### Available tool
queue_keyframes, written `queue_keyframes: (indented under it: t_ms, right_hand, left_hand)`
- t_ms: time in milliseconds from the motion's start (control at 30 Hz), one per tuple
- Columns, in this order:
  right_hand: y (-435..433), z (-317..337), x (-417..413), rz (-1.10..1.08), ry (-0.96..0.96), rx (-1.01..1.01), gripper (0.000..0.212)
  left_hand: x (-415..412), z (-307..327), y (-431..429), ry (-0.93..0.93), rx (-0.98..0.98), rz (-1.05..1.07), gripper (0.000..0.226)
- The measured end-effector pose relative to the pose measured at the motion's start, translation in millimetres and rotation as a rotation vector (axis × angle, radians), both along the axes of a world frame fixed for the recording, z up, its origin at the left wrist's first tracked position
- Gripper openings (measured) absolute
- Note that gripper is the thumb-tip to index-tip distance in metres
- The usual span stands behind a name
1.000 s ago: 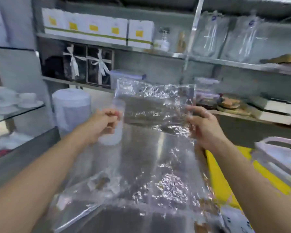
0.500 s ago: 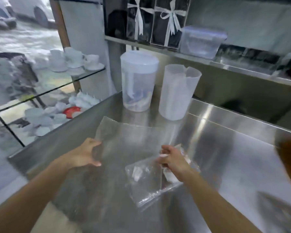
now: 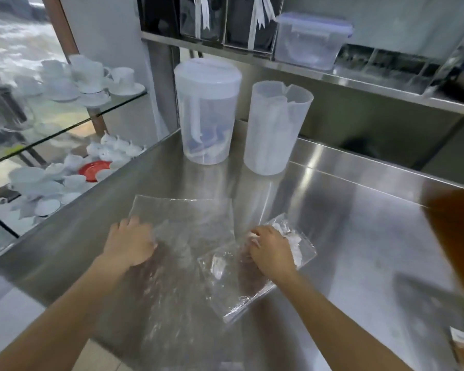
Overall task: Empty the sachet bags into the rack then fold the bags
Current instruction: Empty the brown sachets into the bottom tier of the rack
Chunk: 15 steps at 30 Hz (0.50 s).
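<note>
A large clear plastic bag (image 3: 188,220) lies flat on the steel counter (image 3: 359,236). My left hand (image 3: 130,241) presses on its left side, fingers spread and bent. A smaller, folded clear bag (image 3: 252,287) lies to the right, overlapping the big bag's edge. My right hand (image 3: 271,250) rests on top of the folded bag, fingers curled against it. I cannot tell whether it pinches the plastic or only presses it down. No rack is clearly in view.
Two translucent plastic jugs, one lidded (image 3: 206,113) and one without a lid (image 3: 275,127), stand at the counter's back. A lidded clear box (image 3: 310,40) sits on the shelf above. Glass shelves with white cups (image 3: 91,81) are at left. A brown and yellow object (image 3: 456,236) is at right.
One second ago both hands held the clear bag up in the air. Now it lies flat on the counter, and my left hand has slid rightward onto it.
</note>
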State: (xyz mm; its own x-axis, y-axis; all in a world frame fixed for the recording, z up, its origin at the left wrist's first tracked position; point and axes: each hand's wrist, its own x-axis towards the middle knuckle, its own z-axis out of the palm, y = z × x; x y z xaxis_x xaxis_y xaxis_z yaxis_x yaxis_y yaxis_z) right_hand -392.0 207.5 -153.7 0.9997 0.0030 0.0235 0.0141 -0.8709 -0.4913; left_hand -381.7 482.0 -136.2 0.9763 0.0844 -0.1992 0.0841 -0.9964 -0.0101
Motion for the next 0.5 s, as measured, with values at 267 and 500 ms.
queue_keyframes:
  t_ms: [267,500]
  right_hand:
    - [-35,-44,-40,0.244,0.127,-0.432,0.065]
    - [-102,-46,-62,0.285,0.189,-0.498,0.067]
  left_hand:
    - [-46,-42,-138,-0.095,-0.336,-0.479,0.101]
    - [-52,-65,-132,0.018,-0.198,-0.581,0.089]
